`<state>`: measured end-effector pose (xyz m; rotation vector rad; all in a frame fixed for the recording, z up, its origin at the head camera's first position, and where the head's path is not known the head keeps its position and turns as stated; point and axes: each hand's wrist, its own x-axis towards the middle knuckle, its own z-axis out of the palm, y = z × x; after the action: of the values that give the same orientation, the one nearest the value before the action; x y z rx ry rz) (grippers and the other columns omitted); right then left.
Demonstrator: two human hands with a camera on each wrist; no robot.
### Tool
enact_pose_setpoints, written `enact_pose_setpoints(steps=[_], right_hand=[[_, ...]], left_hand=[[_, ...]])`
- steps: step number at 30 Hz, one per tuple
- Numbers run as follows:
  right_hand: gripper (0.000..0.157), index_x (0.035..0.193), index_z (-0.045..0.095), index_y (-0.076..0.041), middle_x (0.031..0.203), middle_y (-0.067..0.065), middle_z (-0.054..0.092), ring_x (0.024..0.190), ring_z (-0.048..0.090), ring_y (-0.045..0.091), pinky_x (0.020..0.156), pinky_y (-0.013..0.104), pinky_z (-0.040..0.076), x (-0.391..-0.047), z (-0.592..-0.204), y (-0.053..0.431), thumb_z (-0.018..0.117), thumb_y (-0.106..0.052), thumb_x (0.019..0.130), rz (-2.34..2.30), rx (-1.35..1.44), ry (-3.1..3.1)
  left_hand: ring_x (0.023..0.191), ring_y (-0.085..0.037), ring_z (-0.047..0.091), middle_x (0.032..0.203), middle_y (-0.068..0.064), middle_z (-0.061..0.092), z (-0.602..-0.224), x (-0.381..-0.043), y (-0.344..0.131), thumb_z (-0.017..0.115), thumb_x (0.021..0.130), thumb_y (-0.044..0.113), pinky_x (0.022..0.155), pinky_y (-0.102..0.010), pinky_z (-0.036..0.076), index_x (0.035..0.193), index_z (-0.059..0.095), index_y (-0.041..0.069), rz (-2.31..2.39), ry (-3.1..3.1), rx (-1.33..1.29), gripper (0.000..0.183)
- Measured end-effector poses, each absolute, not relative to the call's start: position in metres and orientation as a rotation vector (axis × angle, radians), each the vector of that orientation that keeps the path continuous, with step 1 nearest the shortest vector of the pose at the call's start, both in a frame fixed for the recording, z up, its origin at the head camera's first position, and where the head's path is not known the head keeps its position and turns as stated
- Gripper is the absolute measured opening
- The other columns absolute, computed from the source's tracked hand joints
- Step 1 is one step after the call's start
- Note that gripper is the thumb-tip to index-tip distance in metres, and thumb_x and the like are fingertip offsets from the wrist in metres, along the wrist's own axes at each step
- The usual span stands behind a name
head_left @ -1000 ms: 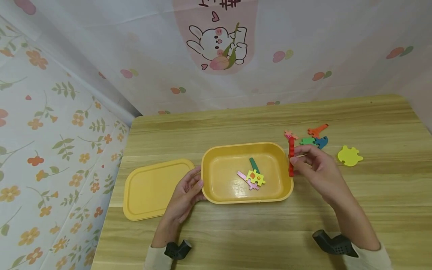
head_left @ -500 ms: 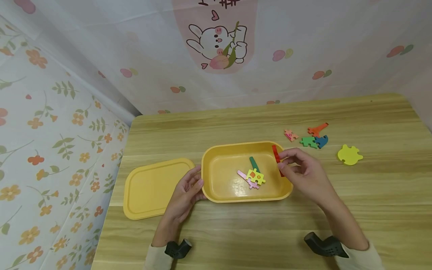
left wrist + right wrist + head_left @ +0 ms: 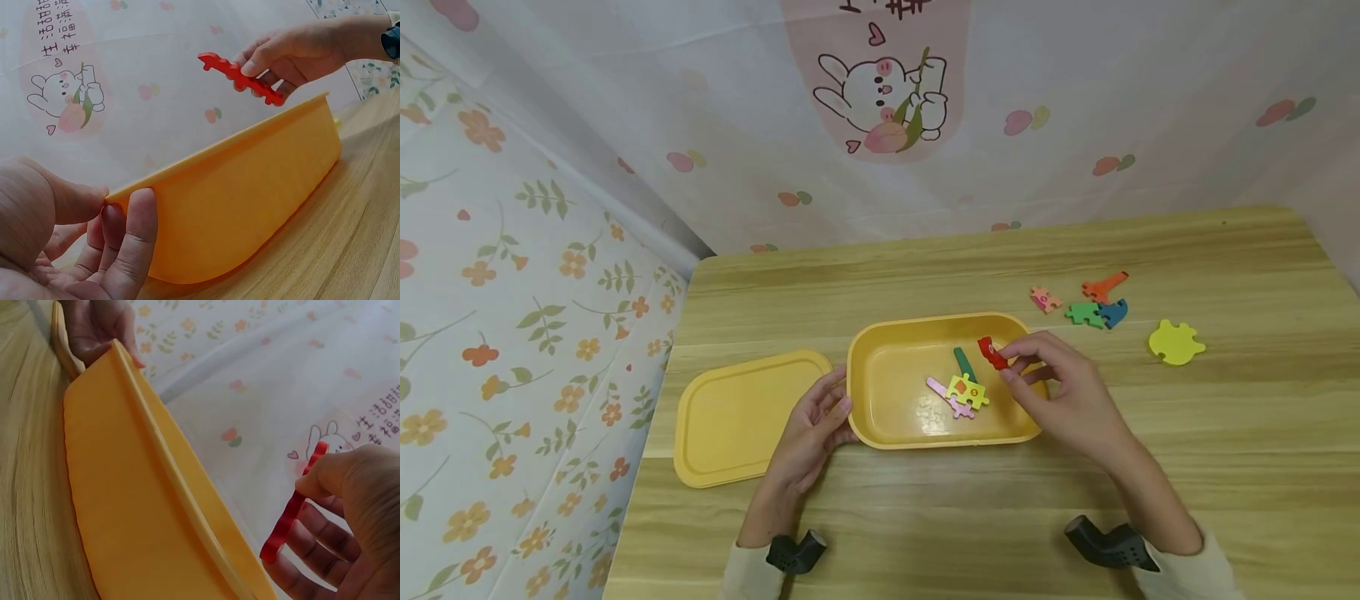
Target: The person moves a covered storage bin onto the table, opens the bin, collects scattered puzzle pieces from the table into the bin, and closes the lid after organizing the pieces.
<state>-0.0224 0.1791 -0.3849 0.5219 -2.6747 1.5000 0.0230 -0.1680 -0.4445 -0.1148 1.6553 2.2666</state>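
My right hand [image 3: 1063, 392] pinches a red puzzle piece [image 3: 240, 78] between thumb and fingers, above the right part of a yellow plastic box [image 3: 887, 417]. In the right wrist view the red piece [image 3: 294, 506] looks long, with a wavy edge. At the box's left end my left hand [image 3: 812, 429] grips the rim, thumb on top and fingers against the outer wall [image 3: 231, 219]. Inside the box lie a yellow puzzle piece [image 3: 967, 392], a dark green piece [image 3: 962, 362] and a pink piece [image 3: 936, 385], partly overlapping.
The yellow lid [image 3: 737, 425] lies left of the box, partly behind my left hand. Right of the box on the wooden table [image 3: 925, 525] are an orange piece [image 3: 1105, 288], a green piece [image 3: 1084, 314], a blue piece [image 3: 1114, 313], a salmon piece [image 3: 1045, 300] and a round yellow piece [image 3: 1176, 343].
My right hand has carried the red piece leftward from beside the box's right end to over its inside, turning it on the way. The left hand keeps its grip on the rim.
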Motion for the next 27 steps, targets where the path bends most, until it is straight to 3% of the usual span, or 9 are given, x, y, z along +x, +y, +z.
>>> enact_pose_setpoints(steps=[10,21,27], right_hand=[[0.030,0.112,0.076,-0.017,0.112,-0.003,0.072,0.091,0.065,0.007,0.081,0.012,0.058,-0.021,-0.389,0.174,0.083,-0.001,0.088,1.245,0.606,-2.689],[0.031,0.106,0.078,-0.014,0.108,-0.004,0.072,0.084,0.064,0.009,0.077,0.005,0.052,-0.022,-0.395,0.170,0.089,-0.001,0.080,1.065,0.692,-2.619],[0.031,0.106,0.080,-0.015,0.108,-0.004,0.073,0.091,0.067,0.009,0.080,0.004,0.051,-0.023,-0.399,0.170,0.090,-0.001,0.080,1.100,0.752,-2.569]], left_hand=[[0.096,-0.011,0.072,0.127,-0.005,0.060,-0.446,0.024,-0.170,0.056,0.110,0.011,0.076,-0.025,0.066,0.164,0.030,0.005,2.261,1.658,-0.103,0.060],[0.096,-0.010,0.070,0.126,-0.002,0.059,-0.450,0.023,-0.172,0.056,0.110,0.011,0.076,-0.024,0.065,0.162,0.034,0.006,2.267,1.662,-0.094,0.057],[0.097,-0.011,0.070,0.126,-0.003,0.060,-0.448,0.024,-0.171,0.056,0.110,0.010,0.076,-0.025,0.066,0.162,0.035,0.006,2.263,1.674,-0.104,0.056]])
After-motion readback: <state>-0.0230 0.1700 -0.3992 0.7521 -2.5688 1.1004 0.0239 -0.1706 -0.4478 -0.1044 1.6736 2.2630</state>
